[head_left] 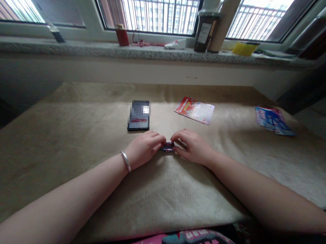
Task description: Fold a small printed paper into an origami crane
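Between my two hands, low at the middle of the table, is a small flat dark piece with shiny coloured edges (167, 146); its exact kind is too small to make out. My left hand (144, 147), with a silver bangle at the wrist, has its fingers closed on the left end of that piece. At the right end, my right hand (193, 146) is curved, with its fingertips and thumb on the piece's edges. A black phone (138, 124) lies just beyond my left hand, its screen partly blurred out.
A red and white printed sheet or packet (195, 109) lies beyond my right hand. Several blue and pink packets (273, 120) overlap at the far right. On the granite windowsill (87, 50) stand a red container (122, 36), a dark lidded jar (205, 32) and a yellow item (244, 49).
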The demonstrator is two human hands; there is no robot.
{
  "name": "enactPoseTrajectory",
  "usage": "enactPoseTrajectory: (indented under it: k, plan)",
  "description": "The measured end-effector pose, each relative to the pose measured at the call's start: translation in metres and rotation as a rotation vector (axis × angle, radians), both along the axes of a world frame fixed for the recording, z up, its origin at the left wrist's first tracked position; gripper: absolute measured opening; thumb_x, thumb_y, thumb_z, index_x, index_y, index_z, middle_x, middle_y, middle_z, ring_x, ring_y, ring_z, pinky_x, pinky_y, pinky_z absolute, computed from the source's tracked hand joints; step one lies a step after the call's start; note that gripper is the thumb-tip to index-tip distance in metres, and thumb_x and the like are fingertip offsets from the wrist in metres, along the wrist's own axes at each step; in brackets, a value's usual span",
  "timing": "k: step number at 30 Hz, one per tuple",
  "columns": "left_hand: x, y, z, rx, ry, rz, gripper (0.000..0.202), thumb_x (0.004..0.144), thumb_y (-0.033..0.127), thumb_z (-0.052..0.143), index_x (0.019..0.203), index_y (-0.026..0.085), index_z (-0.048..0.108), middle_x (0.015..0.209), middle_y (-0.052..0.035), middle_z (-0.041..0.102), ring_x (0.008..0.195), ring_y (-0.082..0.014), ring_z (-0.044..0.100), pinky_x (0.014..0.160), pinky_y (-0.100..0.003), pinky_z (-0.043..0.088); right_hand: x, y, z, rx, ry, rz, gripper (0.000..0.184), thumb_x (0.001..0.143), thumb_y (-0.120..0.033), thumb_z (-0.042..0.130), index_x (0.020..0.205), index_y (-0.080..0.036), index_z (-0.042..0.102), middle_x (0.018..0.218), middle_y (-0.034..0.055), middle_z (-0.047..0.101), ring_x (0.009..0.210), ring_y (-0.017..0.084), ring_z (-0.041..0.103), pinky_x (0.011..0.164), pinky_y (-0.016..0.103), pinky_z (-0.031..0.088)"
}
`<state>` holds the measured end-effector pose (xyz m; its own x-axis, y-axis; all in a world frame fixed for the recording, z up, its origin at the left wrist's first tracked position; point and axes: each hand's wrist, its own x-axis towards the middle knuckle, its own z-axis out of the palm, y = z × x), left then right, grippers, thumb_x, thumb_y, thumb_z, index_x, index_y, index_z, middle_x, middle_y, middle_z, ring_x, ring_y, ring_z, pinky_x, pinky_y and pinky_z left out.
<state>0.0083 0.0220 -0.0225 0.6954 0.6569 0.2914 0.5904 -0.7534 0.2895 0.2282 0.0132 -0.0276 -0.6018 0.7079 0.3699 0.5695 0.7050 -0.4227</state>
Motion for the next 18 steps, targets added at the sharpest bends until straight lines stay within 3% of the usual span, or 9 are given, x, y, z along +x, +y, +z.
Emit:
enactPoseTrajectory:
  k: [6,13,18]
  plan:
    - [0.0005,0.0025,0.0011,-0.191,-0.134,0.048,0.01,0.083,0.011,0.051,0.081,0.017,0.059,0.075,0.0003,0.059,0.073,-0.0129,0.053,0.069,-0.023,0.042,0.0012,0.0002,0.0,-0.047,0.009,0.113,0.018,0.079,-0.025,0.062,0.096,-0.019,0.059,0.095,0.006,0.067,0.09,0.019,0.059,0.081,0.032,0.046]
    - [-0.002,0.0046,-0.0011,-0.4,-0.247,0.067,0.012,0.084,0.021,0.049,0.082,0.017,0.06,0.076,-0.0001,0.061,0.068,-0.0118,0.054,0.063,-0.022,0.042,0.0028,0.0038,-0.0044,-0.012,0.09,0.078,0.006,0.082,-0.022,0.06,0.087,-0.02,0.062,0.08,0.0035,0.066,0.082,0.017,0.057,0.076,0.03,0.046]
    - [-0.0021,0.0029,0.0033,-0.451,-0.25,0.033,0.021,0.086,0.03,0.046,0.085,0.016,0.061,0.075,-0.0007,0.061,0.066,-0.0121,0.053,0.06,-0.022,0.042,0.0012,-0.0004,-0.0019,-0.128,0.167,-0.02,0.004,0.081,-0.018,0.061,0.083,-0.019,0.064,0.075,0.003,0.061,0.073,0.013,0.056,0.06,0.022,0.044]
